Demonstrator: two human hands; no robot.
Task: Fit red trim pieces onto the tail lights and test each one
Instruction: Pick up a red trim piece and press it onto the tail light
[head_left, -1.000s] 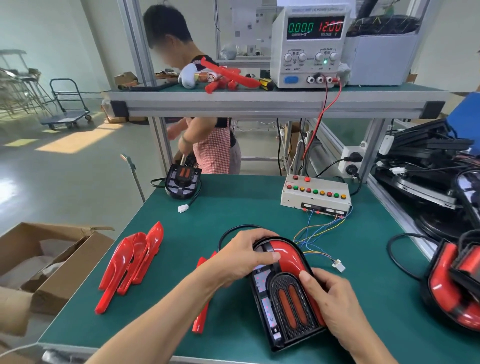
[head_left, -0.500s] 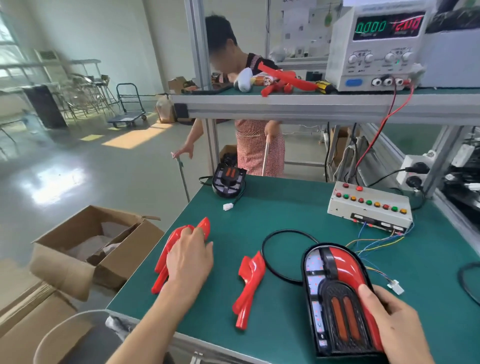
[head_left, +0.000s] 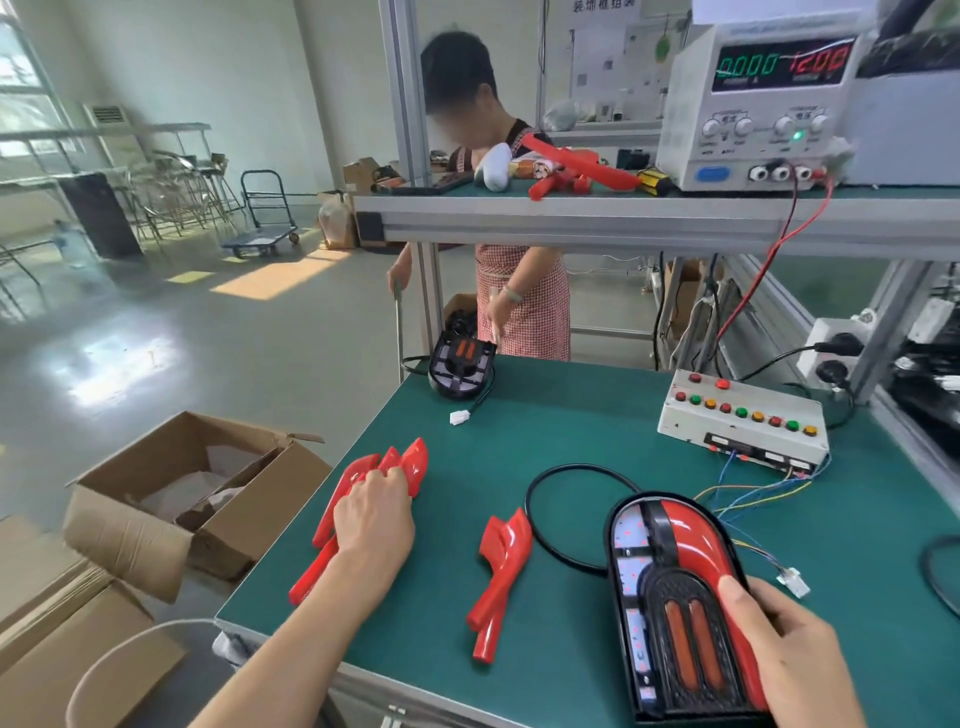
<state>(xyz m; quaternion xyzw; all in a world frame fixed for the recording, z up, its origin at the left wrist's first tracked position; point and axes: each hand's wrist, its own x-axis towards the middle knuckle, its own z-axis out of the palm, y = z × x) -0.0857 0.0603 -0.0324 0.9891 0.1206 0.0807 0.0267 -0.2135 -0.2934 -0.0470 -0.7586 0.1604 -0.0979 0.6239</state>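
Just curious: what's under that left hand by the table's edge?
A stack of glossy red plastic trim pieces; the left hand lies over their middle, hiding how many there are.

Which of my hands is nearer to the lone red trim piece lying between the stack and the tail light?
Left. Your left hand rests on the trim stack just left of the lone trim piece; your right hand holds the tail light, farther right.

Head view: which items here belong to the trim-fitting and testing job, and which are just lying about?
Job items:
- tail light, held by right hand
- red trim stack under left hand
- loose trim piece
- button test box
- power supply
- second tail light

Lying about:
- cardboard box
- trolley
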